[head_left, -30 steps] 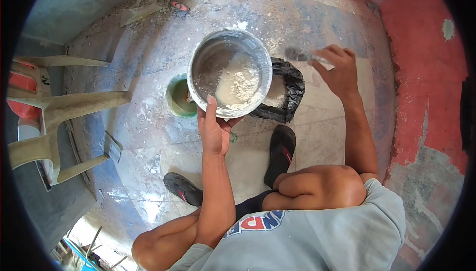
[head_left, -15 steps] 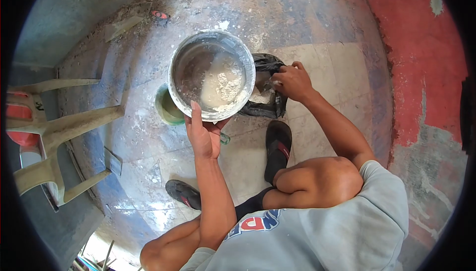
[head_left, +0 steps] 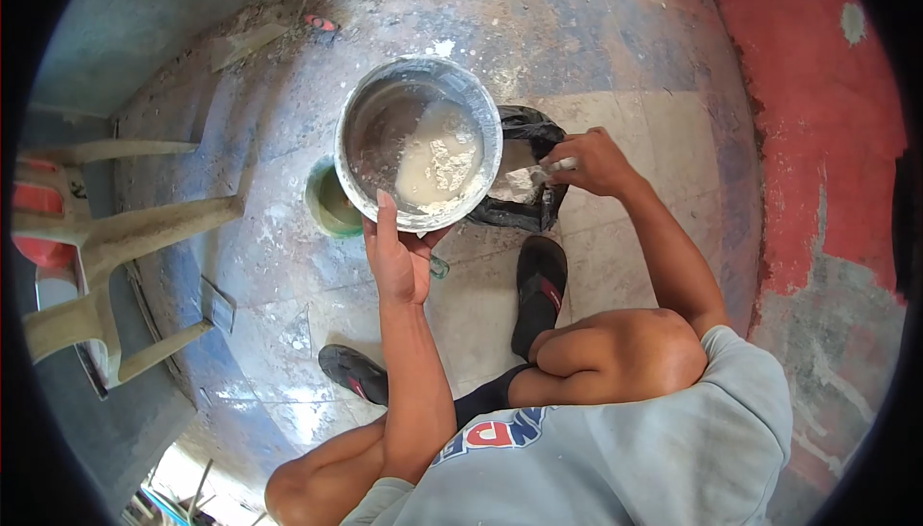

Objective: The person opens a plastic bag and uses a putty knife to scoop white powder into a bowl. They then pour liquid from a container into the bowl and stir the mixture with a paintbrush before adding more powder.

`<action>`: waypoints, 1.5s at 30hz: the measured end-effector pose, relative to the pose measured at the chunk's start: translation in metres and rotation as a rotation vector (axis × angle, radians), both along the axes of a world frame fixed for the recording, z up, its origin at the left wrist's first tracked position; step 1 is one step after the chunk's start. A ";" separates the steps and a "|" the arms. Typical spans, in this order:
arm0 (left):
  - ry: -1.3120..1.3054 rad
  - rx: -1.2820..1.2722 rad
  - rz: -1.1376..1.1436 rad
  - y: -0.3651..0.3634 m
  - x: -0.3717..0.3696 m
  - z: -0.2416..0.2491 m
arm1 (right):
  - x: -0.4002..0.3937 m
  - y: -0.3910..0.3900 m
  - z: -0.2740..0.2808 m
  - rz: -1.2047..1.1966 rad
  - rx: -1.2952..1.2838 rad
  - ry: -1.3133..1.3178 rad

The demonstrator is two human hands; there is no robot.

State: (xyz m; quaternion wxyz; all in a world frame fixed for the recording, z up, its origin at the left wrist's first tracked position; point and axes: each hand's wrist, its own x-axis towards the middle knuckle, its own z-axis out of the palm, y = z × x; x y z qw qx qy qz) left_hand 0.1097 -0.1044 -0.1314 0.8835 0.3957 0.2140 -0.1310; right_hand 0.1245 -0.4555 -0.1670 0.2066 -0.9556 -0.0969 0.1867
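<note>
My left hand [head_left: 402, 264] holds a round, white-smeared bucket [head_left: 348, 162], its thumb up against the near wall and the other fingers underneath. The bucket is tilted toward me, and milky liquid with clumps of pale powder [head_left: 450, 162] lies on its right side. To the right of it, an open black plastic bag [head_left: 524, 215] with whitish powder inside stands on the floor. Over the bag's right edge, my right hand [head_left: 594, 162] is closed around a pale, handle-like piece [head_left: 561, 164]; the rest of that tool cannot be made out.
Partly behind the bucket, a green container [head_left: 322, 201] stands on the stained tile floor [head_left: 596, 266]. An overturned plastic chair [head_left: 144, 233] lies at left. A small red object [head_left: 320, 23] is on the floor near the far wall. A red-painted wall [head_left: 808, 122] runs along the right.
The bucket has shifted slightly right in view, and the powder in it looks wetter and flatter. My right hand has turned, exposing the pale handle-like piece.
</note>
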 end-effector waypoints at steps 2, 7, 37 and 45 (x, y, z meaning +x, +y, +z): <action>-0.001 0.000 0.009 0.000 0.000 0.001 | 0.009 -0.007 0.027 0.038 0.126 -0.005; -0.004 -0.015 -0.007 0.001 0.001 -0.001 | 0.023 0.010 0.101 0.010 0.212 -0.042; 0.014 -0.112 -0.040 -0.008 -0.004 0.001 | 0.035 0.119 0.097 0.132 -0.027 -0.574; 0.006 -0.039 -0.043 -0.010 -0.006 0.004 | 0.034 0.120 0.096 0.134 -0.025 -0.535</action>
